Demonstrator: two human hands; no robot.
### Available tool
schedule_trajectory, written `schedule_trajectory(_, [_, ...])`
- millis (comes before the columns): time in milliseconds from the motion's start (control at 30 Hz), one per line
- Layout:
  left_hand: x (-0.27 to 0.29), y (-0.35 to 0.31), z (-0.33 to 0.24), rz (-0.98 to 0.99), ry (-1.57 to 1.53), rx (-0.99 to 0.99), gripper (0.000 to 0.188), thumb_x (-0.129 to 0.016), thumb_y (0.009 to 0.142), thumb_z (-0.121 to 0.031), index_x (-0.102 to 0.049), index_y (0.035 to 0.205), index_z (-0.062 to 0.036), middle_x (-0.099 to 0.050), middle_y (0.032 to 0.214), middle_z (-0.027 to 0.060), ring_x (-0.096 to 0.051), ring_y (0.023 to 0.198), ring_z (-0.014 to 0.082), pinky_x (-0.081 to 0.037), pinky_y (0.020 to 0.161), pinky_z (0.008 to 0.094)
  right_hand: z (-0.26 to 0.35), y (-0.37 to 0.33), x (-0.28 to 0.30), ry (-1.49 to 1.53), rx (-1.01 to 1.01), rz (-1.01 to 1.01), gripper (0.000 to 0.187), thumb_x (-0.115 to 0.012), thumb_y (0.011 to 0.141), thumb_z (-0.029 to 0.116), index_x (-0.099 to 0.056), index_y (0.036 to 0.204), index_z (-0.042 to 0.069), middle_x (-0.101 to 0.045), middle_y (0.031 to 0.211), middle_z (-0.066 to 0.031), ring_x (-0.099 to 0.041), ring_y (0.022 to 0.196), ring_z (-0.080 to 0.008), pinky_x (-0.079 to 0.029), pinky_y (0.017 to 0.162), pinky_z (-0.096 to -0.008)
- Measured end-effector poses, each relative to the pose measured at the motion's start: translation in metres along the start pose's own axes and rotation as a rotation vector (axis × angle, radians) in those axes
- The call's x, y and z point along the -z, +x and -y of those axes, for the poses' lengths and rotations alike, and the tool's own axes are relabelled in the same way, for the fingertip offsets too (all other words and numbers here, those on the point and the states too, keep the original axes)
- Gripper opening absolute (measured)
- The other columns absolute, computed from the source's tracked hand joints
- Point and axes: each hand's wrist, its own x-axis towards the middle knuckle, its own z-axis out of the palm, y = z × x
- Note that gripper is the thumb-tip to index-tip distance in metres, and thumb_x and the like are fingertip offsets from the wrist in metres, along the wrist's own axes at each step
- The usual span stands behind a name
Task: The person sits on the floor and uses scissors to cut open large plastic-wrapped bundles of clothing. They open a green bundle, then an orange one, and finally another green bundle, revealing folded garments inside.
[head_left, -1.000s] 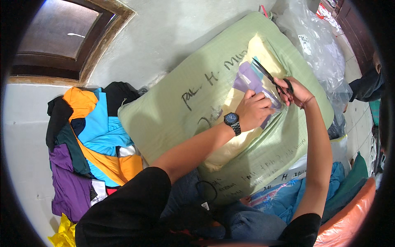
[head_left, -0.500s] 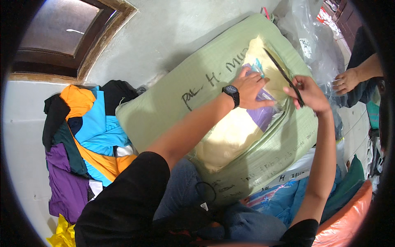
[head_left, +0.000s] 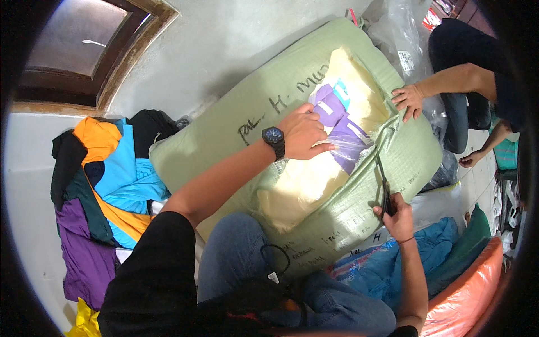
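Note:
A large pale green woven sack (head_left: 224, 151) lies before me, slit open along its upper face. Through the opening show cream fabric (head_left: 300, 194) and folded purple fabric (head_left: 328, 106) with a light blue piece, under clear plastic film (head_left: 348, 147). My left hand (head_left: 303, 132) is closed over the opening, its curled fingers and thumb pinching the film. Lower right, my right hand (head_left: 396, 216) grips black scissors (head_left: 385, 188), whose blades point up toward the sack's cut edge. A co-worker's hand (head_left: 408, 102) rests on the sack's right side.
A heap of clothes (head_left: 126, 185) in blue, orange, purple and black lies at left. Clear plastic bags (head_left: 393, 33) stand beyond the sack. At lower right are a blue bundle (head_left: 412, 261) and an orange sack (head_left: 466, 286). The co-worker's other hand (head_left: 470, 160) hangs at far right.
My left hand has moved left off the purple fabric and closed on the film. My right hand has come down and nearer with the scissors. The co-worker has leaned in, laying a hand on the sack.

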Motion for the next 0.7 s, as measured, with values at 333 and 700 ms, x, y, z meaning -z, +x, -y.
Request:
schedule_trajectory(333, [0.017, -0.040, -0.002, 0.104, -0.091, -0.045, 0.041, -0.064, 0.097, -0.037, -0.063, 0.065, -0.0119, -0.056, 0.060, 0.0068, -0.054, 0.064, 0.0274, -0.041, 0.079, 0.0382, 0.016, -0.054, -0.030, -0.230, 0.452, 0.226, 0.039, -0.088, 0.066, 0.026, -0.061, 0.087, 0.006, -0.059, 0.078, -0.0128, -0.063, 0.070, -0.0342, -0.052, 0.060, -0.0441])
schedule_trajectory(700, [0.038, -0.013, 0.004, 0.440, 0.037, 0.048, 0.040, -0.077, 0.077, -0.048, -0.073, 0.076, -0.0086, -0.064, 0.071, 0.0093, -0.062, 0.075, 0.0296, -0.039, 0.087, 0.0416, 0.092, -0.060, -0.086, -0.136, 0.464, 0.284, 0.029, -0.080, 0.078, 0.022, -0.061, 0.095, 0.007, -0.058, 0.083, -0.0116, -0.064, 0.077, -0.0347, -0.053, 0.064, -0.0447])
